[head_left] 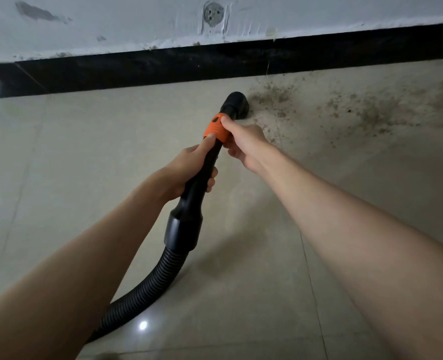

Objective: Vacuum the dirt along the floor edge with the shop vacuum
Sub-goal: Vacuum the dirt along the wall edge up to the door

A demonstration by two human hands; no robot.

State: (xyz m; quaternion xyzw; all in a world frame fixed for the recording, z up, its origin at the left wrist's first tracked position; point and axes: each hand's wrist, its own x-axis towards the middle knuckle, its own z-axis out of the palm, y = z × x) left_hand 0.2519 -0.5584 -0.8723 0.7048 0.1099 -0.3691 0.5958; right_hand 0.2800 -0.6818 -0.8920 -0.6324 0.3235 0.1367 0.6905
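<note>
The person's left hand [189, 170] is wrapped round the black wand [204, 175] of the shop vacuum, fingers curled about it with the thumb laid along the shaft up to the orange collar [215, 129]; the right hand [243, 144] pinches that collar from the far side, thumb on top, the other fingers loosely curled beneath. The nozzle [237, 103] sits low on the tiled floor [85, 141], just short of the black baseboard [163, 66], its mouth at the near edge of the dirt [275, 96], which spreads away from the baseboard's foot and further along it, away from the nozzle. To do this pass well, I would say keep the mouth close to the tiles and draw it slowly along the baseboard into the scatter, leaving the ribbed hose [150, 289] slack enough not to pull the tip off line. The wand's long axis runs from the hose cuff [184, 229] near the person up towards the baseboard, leaning slightly over to the dirt side, and the nozzle's opening faces the dirt.
</note>
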